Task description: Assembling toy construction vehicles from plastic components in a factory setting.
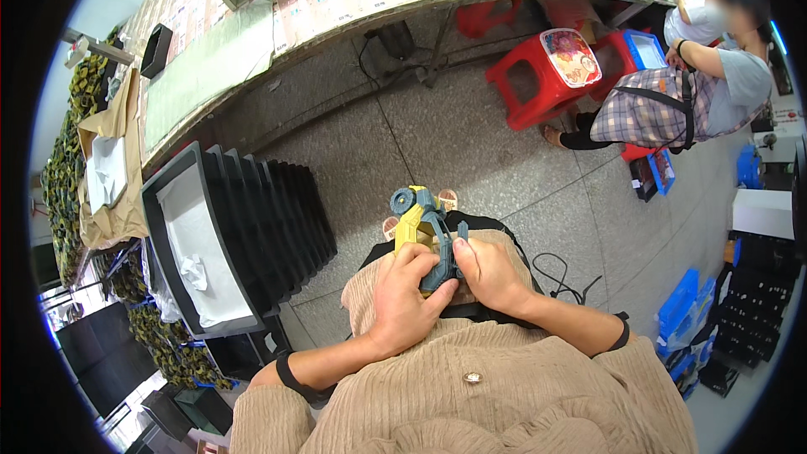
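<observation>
Above my lap I hold a yellow and dark grey plastic toy vehicle (pixel 412 227) with a black wheel at its far left corner. My left hand (pixel 403 298) wraps round its near left side, the thumb pressed against the grey part. My right hand (pixel 492 276) is closed on the grey part at the right, its thumb near an upright grey piece (pixel 462 231). My fingers hide the near end of the toy.
Stacked black trays (pixel 252 235) stand at my left, paper in the top one. A long workbench (pixel 336 4) runs across the far side. Red stools (pixel 538 84) and a seated person (pixel 672 92) are at the far right. Blue bins (pixel 685 311) and a black cable (pixel 572 286) lie right.
</observation>
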Tool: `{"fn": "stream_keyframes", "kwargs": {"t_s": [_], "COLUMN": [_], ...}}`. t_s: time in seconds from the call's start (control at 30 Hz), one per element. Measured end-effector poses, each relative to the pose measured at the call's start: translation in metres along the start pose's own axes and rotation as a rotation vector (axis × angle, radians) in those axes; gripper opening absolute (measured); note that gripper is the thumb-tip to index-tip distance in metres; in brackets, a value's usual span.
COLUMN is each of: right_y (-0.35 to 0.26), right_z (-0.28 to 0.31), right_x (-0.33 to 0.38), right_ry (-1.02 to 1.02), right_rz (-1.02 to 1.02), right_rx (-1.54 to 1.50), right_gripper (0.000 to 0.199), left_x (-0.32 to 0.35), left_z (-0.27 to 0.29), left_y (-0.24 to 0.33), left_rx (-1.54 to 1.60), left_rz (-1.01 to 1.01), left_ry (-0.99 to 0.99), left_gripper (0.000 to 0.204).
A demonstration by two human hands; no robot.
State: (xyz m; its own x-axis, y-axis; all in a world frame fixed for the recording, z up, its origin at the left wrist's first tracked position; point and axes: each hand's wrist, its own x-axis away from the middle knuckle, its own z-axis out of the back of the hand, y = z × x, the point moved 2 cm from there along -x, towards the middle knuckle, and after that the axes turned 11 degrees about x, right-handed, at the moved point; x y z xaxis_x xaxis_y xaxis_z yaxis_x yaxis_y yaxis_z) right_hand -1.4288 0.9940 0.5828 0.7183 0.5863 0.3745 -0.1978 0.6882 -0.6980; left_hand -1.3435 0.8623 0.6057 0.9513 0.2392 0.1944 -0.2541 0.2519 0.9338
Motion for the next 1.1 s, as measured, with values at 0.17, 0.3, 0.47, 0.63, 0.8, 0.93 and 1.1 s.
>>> {"fn": "stream_keyframes", "kwargs": {"t_s": [0.17,0.3,0.47,0.63,0.8,0.93,1.1], "right_y": [-0.002,-0.007,-0.016,-0.021,-0.029,-0.038,-0.045], "right_z": [-0.004,-0.003,-0.008,-0.013,-0.019,-0.025,-0.041], "right_x": [-0.009,-0.014,-0.023,-0.032,-0.039,-0.045,-0.054], "right_ry": [-0.076,-0.103,-0.088,-0.090,-0.093,-0.073,-0.047], "right_rz": [0.021,0.001,-0.025,-0.027,-0.041,-0.028,-0.044], "right_rx": [0.048,0.115,0.056,0.110,0.073,0.034,0.003], "right_gripper": [0.043,0.045,0.047,0.049,0.051,0.052,0.051], "left_x": [0.003,0.002,0.002,0.000,-0.003,-0.005,-0.006], "left_z": [-0.003,-0.002,-0.001,0.009,0.020,0.029,0.043], "left_y": [-0.008,-0.013,-0.025,-0.018,-0.020,-0.025,-0.025], "left_rx": [0.015,0.073,0.142,0.045,0.001,0.009,-0.058], "left_rz": [0.015,0.048,0.084,0.055,0.039,0.061,0.022], "left_ry": [0.025,0.029,0.081,0.113,0.147,0.152,0.231], "left_gripper": [0.026,0.027,0.031,0.030,0.032,0.036,0.034]}}
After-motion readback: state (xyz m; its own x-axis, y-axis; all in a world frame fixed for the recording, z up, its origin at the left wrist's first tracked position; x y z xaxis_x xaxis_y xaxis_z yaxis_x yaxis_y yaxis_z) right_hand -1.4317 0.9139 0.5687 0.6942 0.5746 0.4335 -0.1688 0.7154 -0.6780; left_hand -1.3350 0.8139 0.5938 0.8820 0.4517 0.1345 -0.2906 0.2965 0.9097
